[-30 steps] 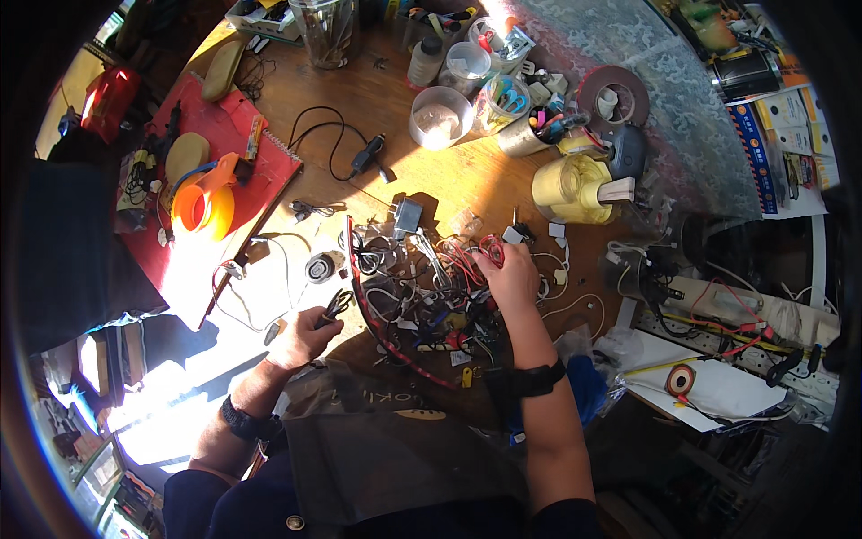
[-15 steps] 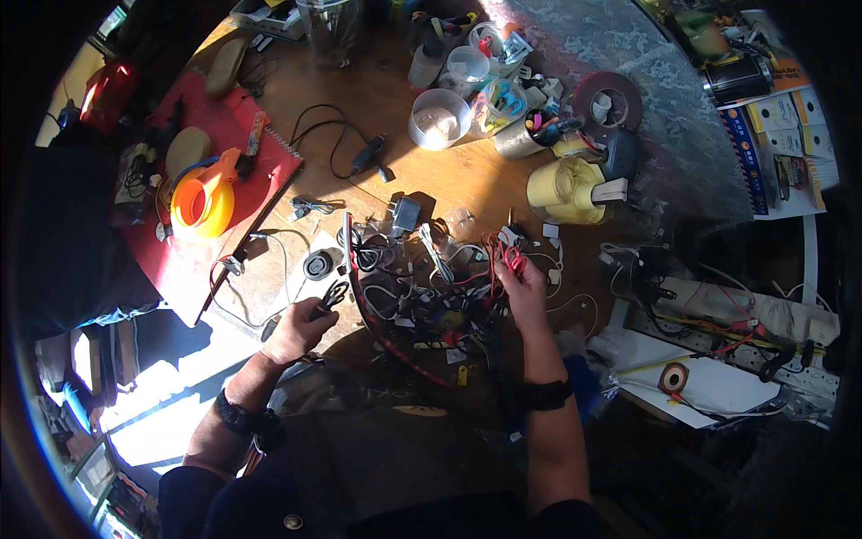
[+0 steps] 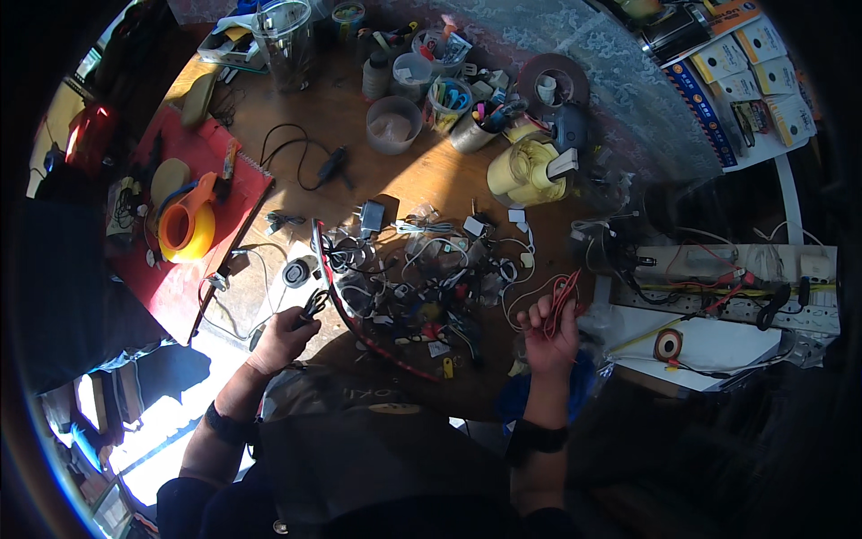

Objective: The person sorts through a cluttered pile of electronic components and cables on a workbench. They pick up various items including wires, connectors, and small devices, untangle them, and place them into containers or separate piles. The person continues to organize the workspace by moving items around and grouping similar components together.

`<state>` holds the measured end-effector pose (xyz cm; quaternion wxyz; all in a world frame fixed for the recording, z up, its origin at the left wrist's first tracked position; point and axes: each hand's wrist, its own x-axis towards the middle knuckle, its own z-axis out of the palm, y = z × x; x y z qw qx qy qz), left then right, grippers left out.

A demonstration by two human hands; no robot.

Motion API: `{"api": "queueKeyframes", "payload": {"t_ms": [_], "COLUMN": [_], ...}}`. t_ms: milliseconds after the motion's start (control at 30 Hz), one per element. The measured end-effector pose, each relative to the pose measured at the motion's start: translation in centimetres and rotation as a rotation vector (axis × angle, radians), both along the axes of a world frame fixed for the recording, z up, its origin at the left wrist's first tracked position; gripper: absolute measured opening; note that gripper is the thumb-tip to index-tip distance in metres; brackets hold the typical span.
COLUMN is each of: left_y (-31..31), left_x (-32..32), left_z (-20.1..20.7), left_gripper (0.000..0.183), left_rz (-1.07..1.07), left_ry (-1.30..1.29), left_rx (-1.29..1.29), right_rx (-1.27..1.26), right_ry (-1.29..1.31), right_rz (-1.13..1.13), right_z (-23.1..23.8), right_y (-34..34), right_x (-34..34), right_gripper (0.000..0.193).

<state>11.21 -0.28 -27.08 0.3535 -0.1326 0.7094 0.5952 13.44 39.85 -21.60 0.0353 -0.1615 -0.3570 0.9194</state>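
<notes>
My left hand (image 3: 280, 340) is closed on a small bundle of black cable (image 3: 314, 304), left of a curved red-and-black strip (image 3: 338, 305). Over on the right, thin red wire (image 3: 562, 301) lies looped in my right hand (image 3: 549, 346), its fingers curled round it. Between both hands spreads a tangled heap of cables (image 3: 388, 301) and small electronic parts. A dark power adapter (image 3: 370, 216) sits at the heap's far left edge. Close to my left hand is a round black part (image 3: 295, 272) on a pale sheet.
Orange and yellow tape rolls (image 3: 190, 229) lie on a red folder (image 3: 235, 193) at left. Toward the back stand a clear plastic cup (image 3: 393, 126), a pen holder (image 3: 473, 133) and a yellow container (image 3: 525, 175). A white board with a small speaker (image 3: 668, 344) is at right.
My right hand has drawn the red wire away from the heap, rightward and nearer to me. My left hand keeps hold of the black cable. The whole view has shifted slightly.
</notes>
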Motion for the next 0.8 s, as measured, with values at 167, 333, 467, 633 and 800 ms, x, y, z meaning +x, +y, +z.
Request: {"api": "queueKeyframes", "payload": {"t_ms": [167,333,467,633,800], "left_y": [0.3,0.3,0.5,1.1,1.5], "left_x": [0.4,0.4,0.2,-0.1,-0.7], "left_z": [-0.1,0.1,0.1,0.2,0.4], "left_gripper": [0.022,0.021,0.023,0.025,0.028], "left_rz": [-0.004,0.037,0.064,0.059,-0.017], "left_ry": [-0.002,-0.034,-0.063,-0.095,-0.108], "left_rx": [-0.002,0.041,0.064,0.105,0.056], "right_rx": [0.439,1.025,1.467,1.923,2.078], "right_ry": [-0.238,-0.668,-0.679,-0.787,-0.410], "right_rz": [0.020,0.101,0.036,0.076,0.034], "right_z": [-2.0,-8.5,-12.0,-10.6,-8.4], "right_y": [3.4,6.0,7.4,6.6,5.2], "right_x": [2.0,4.8,5.3,3.2,-2.7], "right_gripper": [0.016,0.026,0.038,0.045,0.029]}}
